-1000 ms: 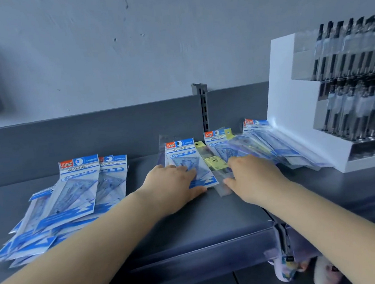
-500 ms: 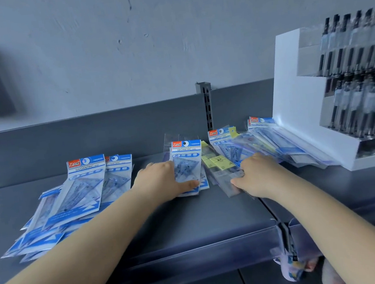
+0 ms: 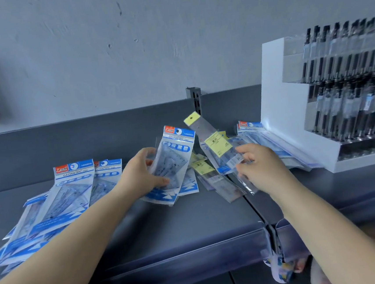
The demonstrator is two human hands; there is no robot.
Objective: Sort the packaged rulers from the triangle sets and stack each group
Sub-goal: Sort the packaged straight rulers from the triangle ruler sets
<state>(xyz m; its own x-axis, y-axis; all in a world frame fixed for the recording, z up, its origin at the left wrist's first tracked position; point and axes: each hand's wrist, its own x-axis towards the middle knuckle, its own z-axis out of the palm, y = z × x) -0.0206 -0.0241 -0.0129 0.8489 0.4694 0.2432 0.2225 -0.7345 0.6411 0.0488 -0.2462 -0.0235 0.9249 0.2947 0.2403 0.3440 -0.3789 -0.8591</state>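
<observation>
The left hand (image 3: 143, 176) is gripping a triangle set (image 3: 172, 161), fingers clamped, at 12 o'clock above the shelf (image 3: 167, 224); the right hand (image 3: 261, 169) is pinching a packaged ruler (image 3: 214, 143) at 1 o'clock.

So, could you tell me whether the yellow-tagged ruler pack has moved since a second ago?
Yes: the right hand has lifted the ruler pack off the shelf, its tag now level with the slotted upright.

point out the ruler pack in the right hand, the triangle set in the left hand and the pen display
ruler pack (image 3: 216, 142), head view, on its yellow label
triangle set (image 3: 174, 159), head view, on the clear middle of the pack
pen display (image 3: 276, 101), head view, on its white side wall
</observation>
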